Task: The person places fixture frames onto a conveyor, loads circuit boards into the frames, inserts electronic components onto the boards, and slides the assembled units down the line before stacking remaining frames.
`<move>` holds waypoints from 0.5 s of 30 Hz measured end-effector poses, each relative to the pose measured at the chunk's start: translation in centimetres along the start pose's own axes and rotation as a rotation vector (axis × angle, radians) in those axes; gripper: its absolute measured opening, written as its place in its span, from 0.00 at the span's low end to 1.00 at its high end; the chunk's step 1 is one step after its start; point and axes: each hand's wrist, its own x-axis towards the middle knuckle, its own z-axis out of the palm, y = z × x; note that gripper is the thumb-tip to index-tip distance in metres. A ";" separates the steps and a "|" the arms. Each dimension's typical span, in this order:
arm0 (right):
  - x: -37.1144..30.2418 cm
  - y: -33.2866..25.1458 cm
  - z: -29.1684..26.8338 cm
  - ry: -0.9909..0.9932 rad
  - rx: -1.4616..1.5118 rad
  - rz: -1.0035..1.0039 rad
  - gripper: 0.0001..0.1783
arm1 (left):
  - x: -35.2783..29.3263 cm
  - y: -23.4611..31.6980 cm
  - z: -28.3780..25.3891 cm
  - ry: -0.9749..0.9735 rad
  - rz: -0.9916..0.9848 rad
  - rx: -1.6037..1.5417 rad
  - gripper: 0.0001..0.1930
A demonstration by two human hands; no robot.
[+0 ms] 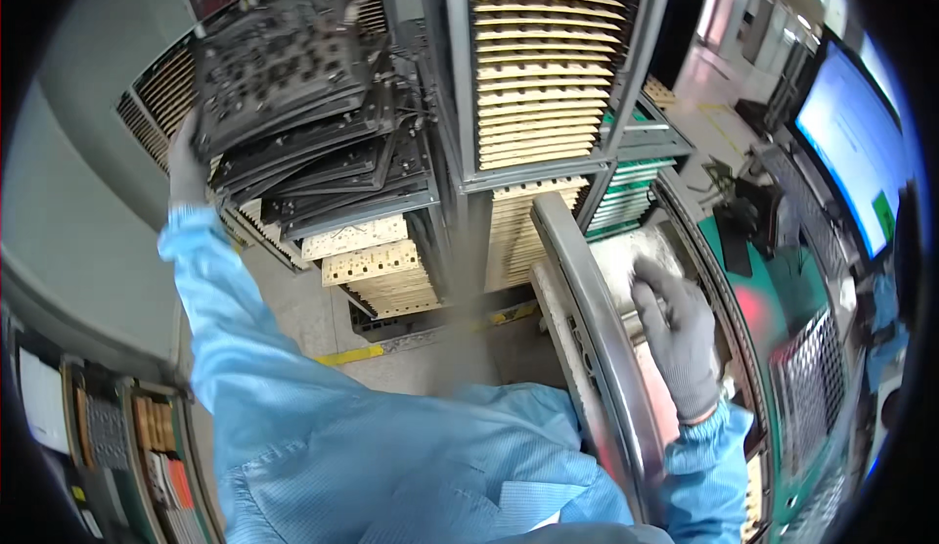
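My left hand [186,164], in a grey glove, holds the left edge of a black carrier tray [279,65] with many small fittings on its face. Its fingers are partly hidden behind that edge. The tray tilts over an uneven stack of similar black trays [323,167], blurred by motion. On the right, my right hand [677,334], also gloved in grey, hovers over a conveyor [614,348] with metal rails. Its fingers are loosely bent and apart, with nothing seen in them. Beneath it lies a pale flat surface [631,260].
A metal rack [460,65] holds several layers of cream-coloured boards [543,74]. More cream boards [381,270] stand below the black stack. At right are a monitor [846,143] and a green-topped bench [782,299]. A shelf with binders [161,446] stands lower left.
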 end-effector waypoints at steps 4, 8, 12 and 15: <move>0.5 -4.7 1.4 -0.016 0.410 0.045 0.20 | -8.5 1.6 -1.5 0.125 0.349 0.399 0.40; 0.2 -7.0 3.7 -0.244 0.582 -0.027 0.37 | -15.6 7.4 -0.2 0.040 0.275 0.442 0.30; 0.9 -7.5 2.1 -0.109 0.958 0.081 0.35 | -18.9 5.9 6.4 -0.183 0.368 0.094 0.27; 0.0 -6.3 -1.0 0.102 1.289 0.247 0.33 | -20.4 8.3 14.1 -0.535 0.747 0.231 0.26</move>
